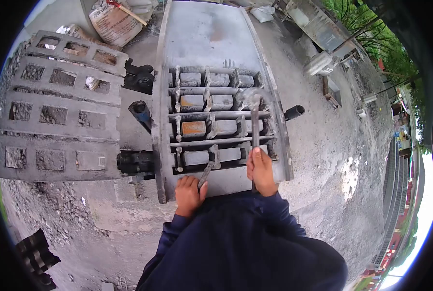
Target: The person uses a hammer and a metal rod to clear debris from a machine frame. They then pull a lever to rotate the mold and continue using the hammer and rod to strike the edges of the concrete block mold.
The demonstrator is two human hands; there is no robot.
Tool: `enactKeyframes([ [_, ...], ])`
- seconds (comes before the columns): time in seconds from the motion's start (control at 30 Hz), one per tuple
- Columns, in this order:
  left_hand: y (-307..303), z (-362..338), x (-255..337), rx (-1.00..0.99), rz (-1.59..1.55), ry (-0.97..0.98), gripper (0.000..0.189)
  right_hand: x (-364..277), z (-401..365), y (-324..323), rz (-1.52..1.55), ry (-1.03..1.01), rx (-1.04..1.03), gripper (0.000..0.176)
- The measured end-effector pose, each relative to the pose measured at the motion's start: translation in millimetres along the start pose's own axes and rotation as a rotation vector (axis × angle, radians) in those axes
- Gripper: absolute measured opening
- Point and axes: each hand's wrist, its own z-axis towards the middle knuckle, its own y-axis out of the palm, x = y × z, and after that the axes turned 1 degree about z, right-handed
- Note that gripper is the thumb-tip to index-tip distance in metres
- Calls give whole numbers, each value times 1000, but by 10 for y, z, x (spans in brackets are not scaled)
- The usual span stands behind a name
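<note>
A steel block mould [211, 140] with rows of rectangular cores lies in front of me, set into a metal-framed table. My right hand [262, 169] is closed round the handle of a hammer [255, 121], whose blurred head is over the mould's right side. Near the mould's front edge, my left hand [189, 195] grips a short, narrow metal bar [206, 173]. The bar's upper end slants up to the nearest row of cores. Two cores in the left column show rusty orange tops, while the others are grey with cement dust.
On the left stand several rows of hollow concrete blocks [61, 155]. A filled sack [117, 22] sits at the back left with a red-handled tool [126, 12] on it. Dark metal pipe ends [299, 111] jut from the table's sides. A smooth metal plate [202, 34] extends beyond the mould.
</note>
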Motion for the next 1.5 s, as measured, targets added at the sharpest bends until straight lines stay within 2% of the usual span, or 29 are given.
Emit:
enactKeyframes([
  [0.07, 14, 11, 0, -2, -10, -13, 23, 55, 83, -86, -267, -75, 2, 39],
  [0.1, -2, -8, -8, -20, -4, -19, 23, -46, 120, -134, -278, -65, -4, 39],
  [0.17, -28, -2, -15, -28, -17, -23, 22, -424, 223, -177, -612, -355, 95, 43],
  [0.27, -12, 4, 4, -33, -38, -19, 20, -1163, 198, -21, -458, -633, 188, 43],
  [0.3, -11, 11, -1, -24, -35, -16, 20, -1341, 199, 15, -417, -751, 211, 45],
  [0.33, -14, 14, 2, -26, -34, -19, 20, -1457, 231, 29, -418, -748, 210, 45],
  [0.37, -18, 14, 7, -32, -19, -28, 21, -1552, 272, 37, -324, -882, 207, 46],
  [0.4, -19, 14, 9, -37, -4, -36, 23, -1597, 321, 43, -227, -1015, 203, 47],
  [0.5, 4, 9, 8, -18, -13, -35, 22, -1295, 561, 37, -185, -1123, 219, 49],
  [0.53, -2, 7, 9, -23, -20, -26, 22, -1110, 584, 17, -257, -1090, 248, 46],
  [0.6, -4, 11, 11, -56, 7, -37, 22, -672, 518, -175, -490, -825, 289, 40],
  [0.63, 3, 10, -9, -57, 6, -17, 22, -470, 537, -212, -505, -737, 310, 35],
  [0.67, 17, -9, -28, -37, 25, -15, 22, -313, 574, -242, -678, -679, 329, 35],
  [0.73, 38, -48, -35, -44, 43, -1, 20, -71, 713, -423, -930, -462, 236, 46],
  [0.77, 78, -94, -82, -64, 47, 15, 21, 144, 773, -447, -1106, -537, 298, 50],
  [0.8, 101, -157, -113, -63, 96, 14, 21, 135, 682, -357, -1071, -353, 336, 49],
  [0.83, 99, -144, -129, -40, 30, 69, 22, 229, 683, -346, -960, -454, 329, 48],
  [0.87, 163, -164, -172, 36, 49, 92, 24, 440, 795, -370, -879, -423, 375, 47],
  [0.9, 166, -138, -148, 42, 70, 93, 28, 227, 688, -268, -791, -277, 411, 48],
  [0.93, 402, -316, -555, 85, 155, 126, 31, -106, 470, -243, -675, -315, 386, 48],
  [1.03, 505, -250, -400, 7, -78, 463, 31, -345, 386, -392, -516, -512, 372, 51],
  [1.1, 523, -240, -340, -27, -139, 551, 31, -331, 391, -505, -485, -614, 376, 52],
  [1.27, 504, -225, -318, -52, -137, 504, 31, -235, 209, -736, -315, -550, 381, 54],
  [1.33, 479, -216, -325, -51, -99, 447, 31, -129, 194, -951, -442, -426, 425, 54],
  [1.4, 427, -210, -357, -39, 2, 326, 31, -239, 27, -1102, -408, -435, 613, 54],
  [1.47, 324, -228, -425, 19, 193, 124, 31, -345, -35, -1392, -277, -365, 635, 46],
  [1.5, 212, -168, -218, -28, 153, 106, 30, -572, -153, -1414, -204, -449, 707, 46],
])
